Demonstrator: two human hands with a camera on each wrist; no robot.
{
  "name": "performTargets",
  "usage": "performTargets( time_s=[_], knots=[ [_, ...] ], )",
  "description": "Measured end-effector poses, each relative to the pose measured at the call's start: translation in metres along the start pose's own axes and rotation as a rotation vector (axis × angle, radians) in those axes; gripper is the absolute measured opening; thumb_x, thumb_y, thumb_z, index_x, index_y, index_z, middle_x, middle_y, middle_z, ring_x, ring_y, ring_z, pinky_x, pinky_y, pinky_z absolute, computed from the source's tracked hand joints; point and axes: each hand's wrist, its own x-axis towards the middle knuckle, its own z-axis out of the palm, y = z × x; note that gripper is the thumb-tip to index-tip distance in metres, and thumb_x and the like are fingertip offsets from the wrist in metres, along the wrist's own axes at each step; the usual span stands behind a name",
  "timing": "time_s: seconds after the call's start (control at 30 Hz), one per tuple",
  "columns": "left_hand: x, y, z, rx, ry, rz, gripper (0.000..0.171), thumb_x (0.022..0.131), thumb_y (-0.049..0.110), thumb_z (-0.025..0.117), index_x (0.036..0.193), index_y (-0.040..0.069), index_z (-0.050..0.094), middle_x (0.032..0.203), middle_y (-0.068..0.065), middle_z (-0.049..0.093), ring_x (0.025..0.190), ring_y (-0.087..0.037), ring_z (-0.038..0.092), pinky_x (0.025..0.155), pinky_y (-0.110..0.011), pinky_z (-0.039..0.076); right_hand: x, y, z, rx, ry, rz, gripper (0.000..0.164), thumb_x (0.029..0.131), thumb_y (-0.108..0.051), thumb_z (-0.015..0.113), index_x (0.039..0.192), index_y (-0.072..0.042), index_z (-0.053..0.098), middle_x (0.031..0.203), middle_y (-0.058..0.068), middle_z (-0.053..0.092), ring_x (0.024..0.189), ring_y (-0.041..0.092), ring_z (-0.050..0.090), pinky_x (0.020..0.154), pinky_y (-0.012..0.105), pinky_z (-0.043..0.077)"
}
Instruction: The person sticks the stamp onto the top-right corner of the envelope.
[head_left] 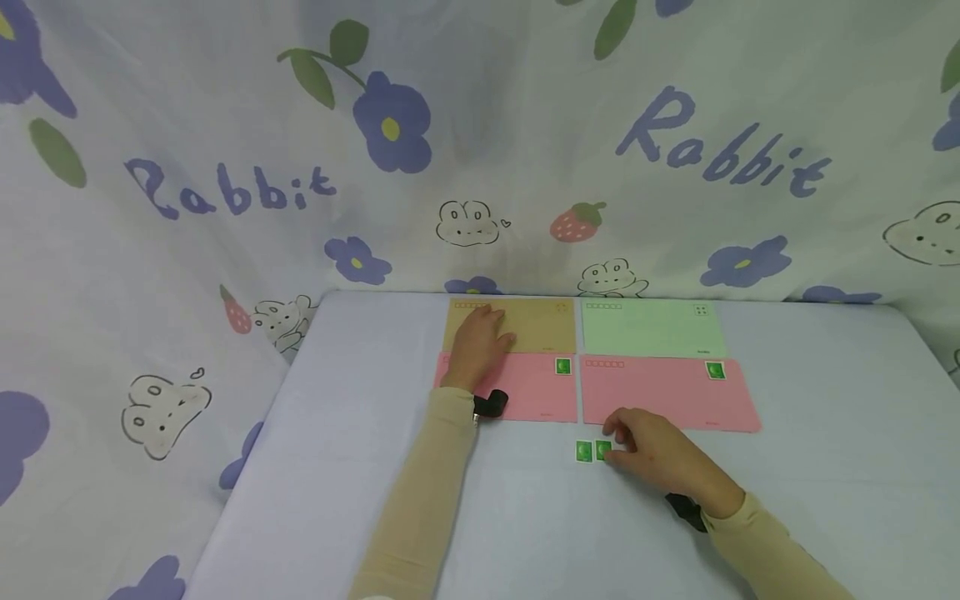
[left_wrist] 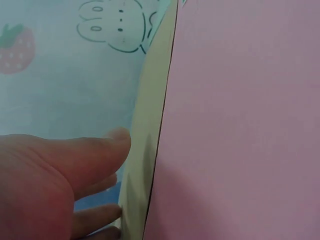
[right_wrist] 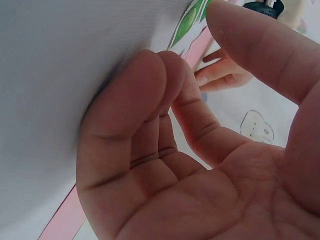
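My left hand (head_left: 477, 346) lies over the left end of the tan envelope (head_left: 534, 327), its fingers extended. In the left wrist view, the fingers reach to the tan envelope's edge beyond the pink one. A stamped pink envelope (head_left: 536, 396) lies just in front, partly under my wrist. My right hand (head_left: 654, 450) is low by the right one of two green stamps (head_left: 603, 450), its fingertips at the stamp's right side. The other loose stamp (head_left: 583, 451) lies beside it on the left. In the right wrist view, the thumb stands apart from the bent fingers.
A light green envelope (head_left: 651, 329) lies at the back right. In front of it is a second pink envelope (head_left: 660, 396) with a green stamp (head_left: 716, 370) at its top right corner. White cloth covers the table (head_left: 540, 533); a printed curtain (head_left: 510, 150) hangs behind.
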Motion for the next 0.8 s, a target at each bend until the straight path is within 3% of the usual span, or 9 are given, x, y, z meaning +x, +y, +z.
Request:
performTargets(
  time_s=[0.8],
  knots=[
    [0.0001,-0.0052,0.0026,0.108,-0.007,0.023,0.051,0.095,0.030,0.071,0.137,0.002,0.061,0.153,-0.017,0.046,0.145,-0.029,0.037,0.121,-0.038,0.027,-0.0002,-0.0001,0.0019,-0.039,-0.002,0.008,0.025,0.085,-0.009,0.078,0.104,-0.006,0.063,0.087,0.000,0.053,0.081,0.016,0.050,0.067,0.026,0.045]
  ],
)
